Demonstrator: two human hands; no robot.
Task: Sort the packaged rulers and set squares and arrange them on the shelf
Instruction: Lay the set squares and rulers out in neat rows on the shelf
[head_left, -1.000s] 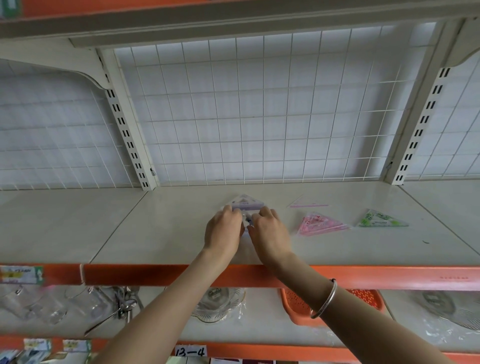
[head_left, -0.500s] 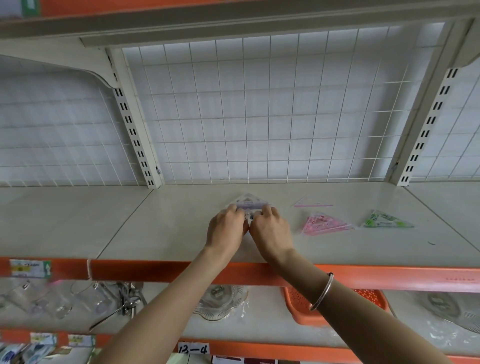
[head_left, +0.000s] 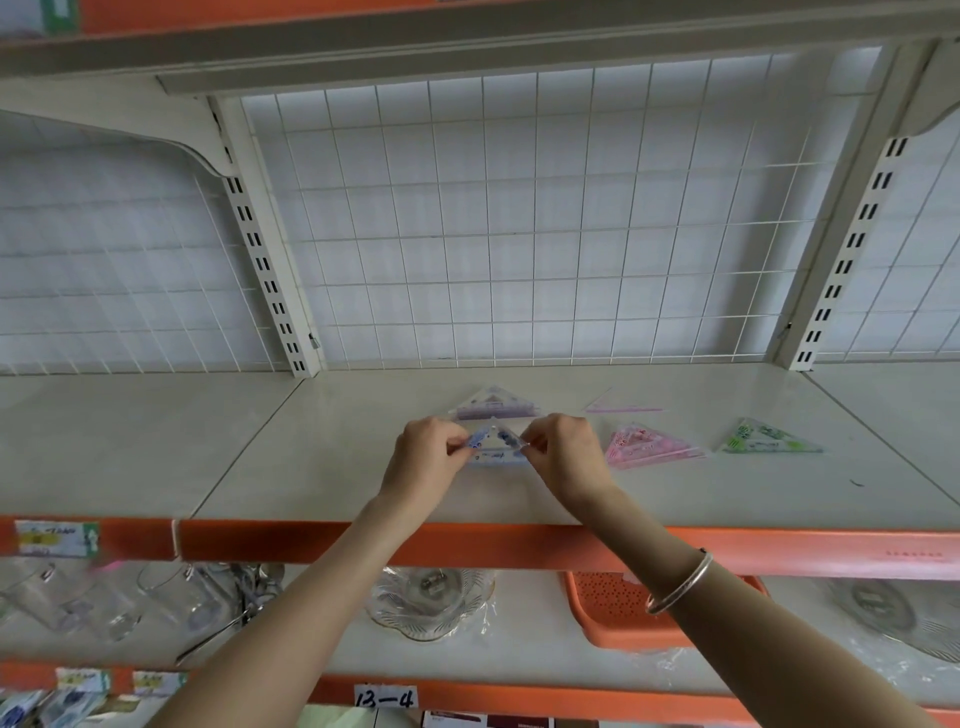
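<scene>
Both hands are over the shelf (head_left: 311, 457); the left hand (head_left: 426, 457) pinches the left corner of the blue set square (head_left: 496, 447), and the right hand (head_left: 566, 457), bracelet (head_left: 678, 584) on its wrist, pinches the right corner; whether the pack touches the shelf I cannot tell; just behind it lies the purple set square (head_left: 492, 404); to the right lie the pink set square (head_left: 647, 448) and, apart, the green set square (head_left: 766, 442); a thin pink pack (head_left: 621, 408) lies behind the pink one.
</scene>
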